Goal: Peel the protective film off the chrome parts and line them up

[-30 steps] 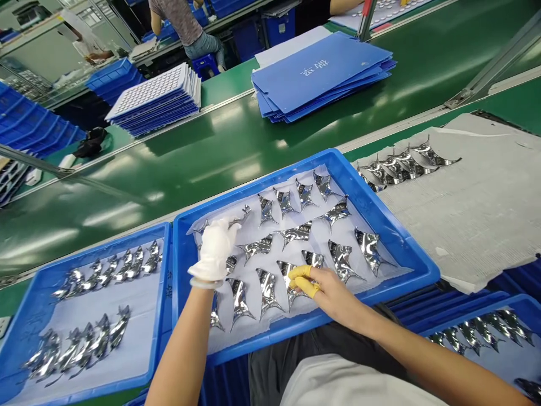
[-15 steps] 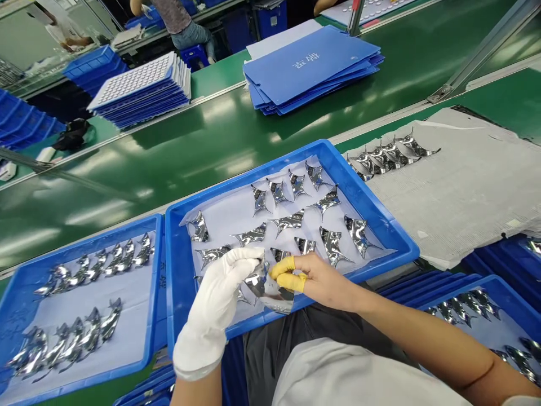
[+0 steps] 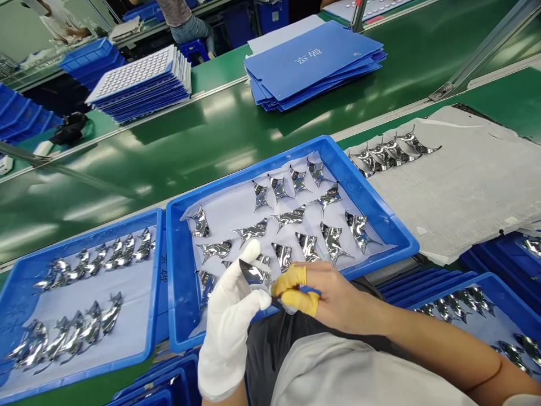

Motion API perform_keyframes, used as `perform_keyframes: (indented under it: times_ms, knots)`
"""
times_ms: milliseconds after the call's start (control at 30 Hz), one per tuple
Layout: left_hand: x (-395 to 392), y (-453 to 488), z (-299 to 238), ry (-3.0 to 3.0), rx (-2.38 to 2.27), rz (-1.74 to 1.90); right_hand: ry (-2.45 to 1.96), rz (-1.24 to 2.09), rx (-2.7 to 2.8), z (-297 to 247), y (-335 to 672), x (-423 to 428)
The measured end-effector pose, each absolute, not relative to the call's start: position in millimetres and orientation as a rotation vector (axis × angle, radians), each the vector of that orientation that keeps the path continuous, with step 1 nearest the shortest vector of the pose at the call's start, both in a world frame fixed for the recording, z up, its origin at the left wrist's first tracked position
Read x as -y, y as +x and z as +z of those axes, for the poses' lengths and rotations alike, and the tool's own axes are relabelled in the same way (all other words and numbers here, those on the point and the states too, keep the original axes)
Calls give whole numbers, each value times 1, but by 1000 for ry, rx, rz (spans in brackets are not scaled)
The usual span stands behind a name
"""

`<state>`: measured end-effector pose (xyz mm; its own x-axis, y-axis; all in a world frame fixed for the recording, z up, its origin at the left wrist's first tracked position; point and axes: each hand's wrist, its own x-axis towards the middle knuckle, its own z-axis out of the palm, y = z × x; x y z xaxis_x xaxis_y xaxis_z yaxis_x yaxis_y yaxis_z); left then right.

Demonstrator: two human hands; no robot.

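Note:
Over the near edge of the middle blue tray point(image 3: 372, 265), a curved, mirror-shiny metal piece point(image 3: 252, 274) with pointed corners is held between my hands. My left hand point(image 3: 230, 316), in a white glove, grips its left side, with the thumb below and a finger raised behind it. Yellow finger covers are on the thumb and finger of my right hand point(image 3: 315, 290), which pinch the piece's right end and hide part of it. Several similar metal pieces point(image 3: 289, 217) lie spread on white paper in the tray.
Rows of shiny pieces lie in a left blue tray point(image 3: 152, 282) and a lower-right tray point(image 3: 501, 282). More pieces point(image 3: 395, 151) rest on a grey-white sheet point(image 3: 460, 186) at right. Blue sheets point(image 3: 315, 59) are stacked beyond the green surface point(image 3: 177, 146). A seated person point(image 3: 186, 25) is behind.
The held piece has been tilted, showing a darker, narrower face. My left hand has moved slightly right and its fingers have opened up somewhat; my right hand has dropped a little.

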<state>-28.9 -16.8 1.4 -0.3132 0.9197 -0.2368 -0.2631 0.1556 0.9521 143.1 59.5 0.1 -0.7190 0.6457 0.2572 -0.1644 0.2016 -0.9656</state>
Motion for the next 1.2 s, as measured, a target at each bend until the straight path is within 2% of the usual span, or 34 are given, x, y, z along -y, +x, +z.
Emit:
perform_keyframes:
  times_ms: [167,333,433,600,667,833,1000,1200]
  knots:
    - [31,-36,-8,703,-1481,1446,-332,1193,2033,3,146,-55]
    - [34,-36,-11,663,-1451,1476,-318,1197,2035,2,147,-53]
    - [31,-32,-8,678,-1431,1508,-328,1361,1920,2,148,-52]
    - [25,-24,-2,726,-1408,1599,-477,2038,1453,-5,145,-53]
    - [24,-21,-2,798,-1433,1624,-445,2207,1252,-11,142,-54]
    - [19,-15,2,785,-1496,1636,-434,2303,1065,-17,138,-55]
    - [5,-8,14,540,-1467,1463,-474,2417,961,-14,136,-54]
    - [4,-3,18,595,-1490,1438,-466,2541,687,-17,131,-52]
